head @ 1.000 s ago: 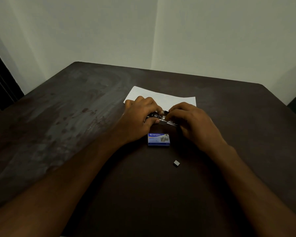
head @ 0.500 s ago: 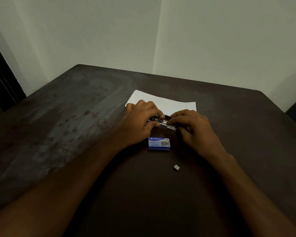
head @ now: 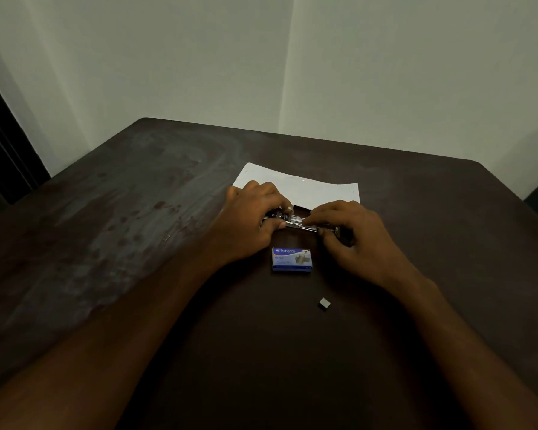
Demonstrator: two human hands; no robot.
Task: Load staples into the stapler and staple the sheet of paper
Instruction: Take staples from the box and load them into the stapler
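A small dark stapler (head: 295,221) with its metal staple channel showing lies between my hands, at the near edge of the white sheet of paper (head: 305,189). My left hand (head: 252,220) grips the stapler's left end with curled fingers and thumb. My right hand (head: 354,237) pinches its right part, fingertips on the metal channel. Just in front of the stapler sits a blue box of staples (head: 291,259). A small grey block of staples (head: 324,303) lies loose nearer to me.
Everything sits on a dark brown table (head: 137,243) with worn pale patches on its left half. Pale walls meet in a corner behind the table's far edge. A dark doorway stands at the far left.
My right hand has slid a little to the right along the stapler, uncovering more of the metal channel. The left hand holds its grip.
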